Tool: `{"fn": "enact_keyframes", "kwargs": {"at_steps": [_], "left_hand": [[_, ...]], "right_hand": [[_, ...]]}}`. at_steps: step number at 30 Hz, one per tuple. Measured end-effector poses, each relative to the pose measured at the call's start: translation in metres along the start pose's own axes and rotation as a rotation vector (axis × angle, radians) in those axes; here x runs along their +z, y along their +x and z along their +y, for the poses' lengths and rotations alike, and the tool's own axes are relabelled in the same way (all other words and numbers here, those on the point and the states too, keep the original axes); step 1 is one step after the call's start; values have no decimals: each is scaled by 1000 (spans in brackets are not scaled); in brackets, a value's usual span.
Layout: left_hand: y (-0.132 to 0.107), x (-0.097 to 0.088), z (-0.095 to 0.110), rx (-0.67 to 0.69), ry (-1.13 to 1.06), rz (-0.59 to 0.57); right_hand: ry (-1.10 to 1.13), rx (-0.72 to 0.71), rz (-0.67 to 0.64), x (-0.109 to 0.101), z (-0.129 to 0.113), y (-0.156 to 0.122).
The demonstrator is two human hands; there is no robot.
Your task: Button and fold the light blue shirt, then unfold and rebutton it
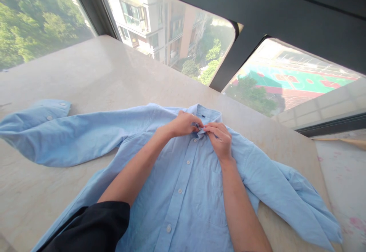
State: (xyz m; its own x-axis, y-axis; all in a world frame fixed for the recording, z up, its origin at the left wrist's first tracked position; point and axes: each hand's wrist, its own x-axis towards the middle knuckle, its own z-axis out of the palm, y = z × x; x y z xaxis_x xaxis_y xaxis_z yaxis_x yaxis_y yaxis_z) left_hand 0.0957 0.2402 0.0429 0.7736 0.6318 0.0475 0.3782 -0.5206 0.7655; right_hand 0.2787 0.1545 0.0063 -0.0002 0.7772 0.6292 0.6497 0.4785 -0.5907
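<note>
A light blue button-up shirt (171, 175) lies front side up, its sleeves spread to both sides. At its collar (210, 113), my left hand (187, 123) pinches the fabric near the top of the button placket. My right hand (219, 137) grips the cloth just beside it, the fingertips of both hands almost meeting. What exactly sits between the fingertips is partly hidden, though folded collar cloth shows there. Below the hands, several white buttons (188, 162) run down the placket, fastened. A chest pocket (214, 195) is partly covered by my right forearm.
The shirt rests on a pale stone-like sill (85, 73). Dark window frames (228, 59) border its far side, with trees, buildings and a sports court outside. A white floral cloth (343, 179) lies at the right edge.
</note>
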Motion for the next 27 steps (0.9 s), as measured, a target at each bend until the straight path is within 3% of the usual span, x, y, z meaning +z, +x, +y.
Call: {"fn": "enact_keyframes", "kwargs": {"at_steps": [10, 17, 21, 25, 27], "left_hand": [[6, 10, -3, 25, -11, 117], [5, 11, -5, 1, 54, 19], [4, 14, -4, 32, 193, 2], [3, 14, -4, 49, 263, 71], [2, 13, -6, 28, 255, 111]], "right_hand": [[42, 16, 9, 1, 1, -3], [42, 10, 26, 2, -1, -2], [70, 57, 17, 1, 1, -2], [185, 146, 155, -4, 13, -5], [270, 201, 146, -10, 20, -7]]}}
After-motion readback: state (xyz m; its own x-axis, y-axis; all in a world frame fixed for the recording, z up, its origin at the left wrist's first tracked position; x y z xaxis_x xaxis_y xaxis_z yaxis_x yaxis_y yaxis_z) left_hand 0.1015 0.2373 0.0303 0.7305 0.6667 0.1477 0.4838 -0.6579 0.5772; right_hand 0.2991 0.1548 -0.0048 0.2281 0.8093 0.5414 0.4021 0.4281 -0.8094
